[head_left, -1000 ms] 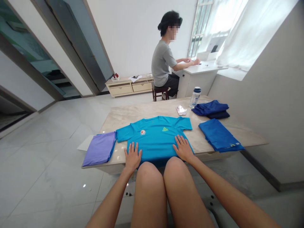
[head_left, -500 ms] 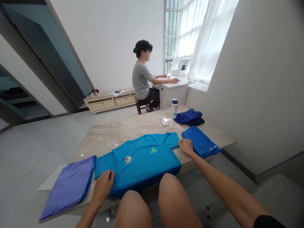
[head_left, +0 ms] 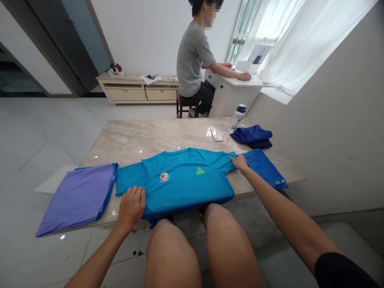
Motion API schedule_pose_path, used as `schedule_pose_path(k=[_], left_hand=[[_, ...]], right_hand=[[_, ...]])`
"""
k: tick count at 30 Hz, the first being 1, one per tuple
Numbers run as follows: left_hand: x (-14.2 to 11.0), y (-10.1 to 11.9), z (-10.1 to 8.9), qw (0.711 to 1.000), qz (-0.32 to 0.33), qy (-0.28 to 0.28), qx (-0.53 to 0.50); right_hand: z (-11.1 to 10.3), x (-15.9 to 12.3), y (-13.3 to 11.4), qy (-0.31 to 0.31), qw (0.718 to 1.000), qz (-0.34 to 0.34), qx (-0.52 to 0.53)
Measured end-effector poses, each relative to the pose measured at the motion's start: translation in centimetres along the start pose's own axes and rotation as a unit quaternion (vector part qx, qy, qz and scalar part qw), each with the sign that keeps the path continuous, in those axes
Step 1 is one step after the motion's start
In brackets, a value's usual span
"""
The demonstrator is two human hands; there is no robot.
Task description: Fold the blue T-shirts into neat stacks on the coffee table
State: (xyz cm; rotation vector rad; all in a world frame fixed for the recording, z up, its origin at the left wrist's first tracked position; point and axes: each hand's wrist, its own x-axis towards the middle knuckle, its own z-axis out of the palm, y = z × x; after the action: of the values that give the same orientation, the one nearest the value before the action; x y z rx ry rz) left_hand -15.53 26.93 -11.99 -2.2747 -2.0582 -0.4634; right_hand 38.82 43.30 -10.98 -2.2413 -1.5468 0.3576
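Note:
A turquoise T-shirt (head_left: 180,180) with a star badge and a green logo lies flat, front up, on the marble table (head_left: 144,140); its hem hangs over the near edge. My left hand (head_left: 131,206) rests on the shirt's lower left corner, fingers curled on the cloth. My right hand (head_left: 240,163) is stretched out to the shirt's right sleeve and pinches its edge, next to a folded blue garment (head_left: 265,168).
A folded purple garment (head_left: 76,196) lies at the table's left end. A phone (head_left: 217,134), a water bottle (head_left: 237,118) and a dark blue pile (head_left: 253,136) sit at the far right. Beyond, a person in a grey shirt (head_left: 193,60) sits at a white desk (head_left: 240,90).
My hands have left the shirt's lower middle. The left one went to the lower left corner, the right one reached out to the right sleeve. The camera view has also shifted.

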Motion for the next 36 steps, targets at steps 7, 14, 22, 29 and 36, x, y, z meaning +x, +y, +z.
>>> schedule_pose_path(k=[7, 14, 22, 29, 36], left_hand=[[-0.1, 0.3, 0.0, 1.0, -0.001, 0.011, -0.001], [-0.2, 0.5, 0.2, 1.0, -0.006, 0.01, 0.013], [-0.3, 0.6, 0.1, 1.0, -0.014, -0.006, 0.005], [-0.4, 0.6, 0.0, 0.999, -0.019, -0.024, 0.046], [-0.5, 1.3, 0.0, 0.998, -0.049, -0.016, 0.045]], right_hand=[[-3.7, -1.0, -7.2, -0.007, 0.996, -0.066, -0.068], [-0.3, -5.6, -15.5, -0.228, 0.949, -0.157, 0.151], [4.8, -9.4, -9.9, -0.141, 0.929, -0.338, -0.054], [7.9, -10.2, -7.3, -0.078, 0.934, -0.328, -0.115], [8.6, -8.9, -6.0, -0.056, 0.944, -0.314, -0.087]])
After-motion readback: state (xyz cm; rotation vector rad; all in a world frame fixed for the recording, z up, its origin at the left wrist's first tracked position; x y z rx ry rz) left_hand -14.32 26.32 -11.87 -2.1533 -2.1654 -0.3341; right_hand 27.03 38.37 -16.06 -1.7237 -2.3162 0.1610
